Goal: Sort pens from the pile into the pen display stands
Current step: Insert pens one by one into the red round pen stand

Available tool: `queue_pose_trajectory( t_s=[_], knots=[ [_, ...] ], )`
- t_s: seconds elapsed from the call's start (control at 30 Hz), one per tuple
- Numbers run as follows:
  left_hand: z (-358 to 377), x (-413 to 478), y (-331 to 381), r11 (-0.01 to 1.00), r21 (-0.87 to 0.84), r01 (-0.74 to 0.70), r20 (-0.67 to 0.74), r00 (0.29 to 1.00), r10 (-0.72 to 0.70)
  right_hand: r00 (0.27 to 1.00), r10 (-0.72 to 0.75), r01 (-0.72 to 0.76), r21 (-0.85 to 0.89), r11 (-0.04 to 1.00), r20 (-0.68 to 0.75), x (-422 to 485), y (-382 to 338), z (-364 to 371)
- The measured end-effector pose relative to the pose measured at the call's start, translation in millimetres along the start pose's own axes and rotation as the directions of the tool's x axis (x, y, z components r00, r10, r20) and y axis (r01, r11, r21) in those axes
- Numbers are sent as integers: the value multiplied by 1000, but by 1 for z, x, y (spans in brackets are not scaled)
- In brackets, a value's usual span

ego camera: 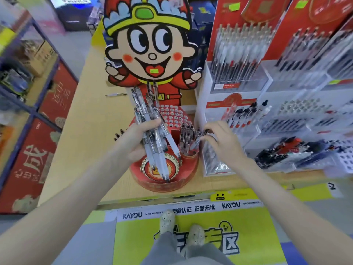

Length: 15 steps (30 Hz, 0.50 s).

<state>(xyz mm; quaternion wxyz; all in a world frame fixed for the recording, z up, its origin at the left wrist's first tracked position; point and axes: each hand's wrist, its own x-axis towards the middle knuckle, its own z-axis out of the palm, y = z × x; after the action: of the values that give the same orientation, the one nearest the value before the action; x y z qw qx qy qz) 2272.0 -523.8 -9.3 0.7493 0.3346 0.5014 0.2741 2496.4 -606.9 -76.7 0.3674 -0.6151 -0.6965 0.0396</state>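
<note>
Left hand point(137, 142) grips bundle point(152, 131), tips down over stand point(166, 186) — right hand point(223, 142), nearer the cup point(188, 157), pinches one pen point(195, 143), approx. upright.

Bright, even light; wide-angle bending and blur at edges.

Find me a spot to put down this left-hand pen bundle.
The bare tabletop left of the red stand, bordered by the table's left edge; a loose pen lies further back. The front strip before the stand is narrow. Right is crowded: clear display racks sit beside the stand, where the right hand pinches a pen.
</note>
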Motion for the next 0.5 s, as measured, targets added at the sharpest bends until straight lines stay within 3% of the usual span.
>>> queue_pose_trajectory(
  t_s=[0.27,0.5],
  knots=[
    [-17,9,-1,1000,6,-20,65,998,19,978,-204,206,-90,974,35,12,-8,-2],
    [-31,11,-8,998,63,-5,183,983,-7,987,-130,142,-132,981,93,17,-15,-1]
  ],
)
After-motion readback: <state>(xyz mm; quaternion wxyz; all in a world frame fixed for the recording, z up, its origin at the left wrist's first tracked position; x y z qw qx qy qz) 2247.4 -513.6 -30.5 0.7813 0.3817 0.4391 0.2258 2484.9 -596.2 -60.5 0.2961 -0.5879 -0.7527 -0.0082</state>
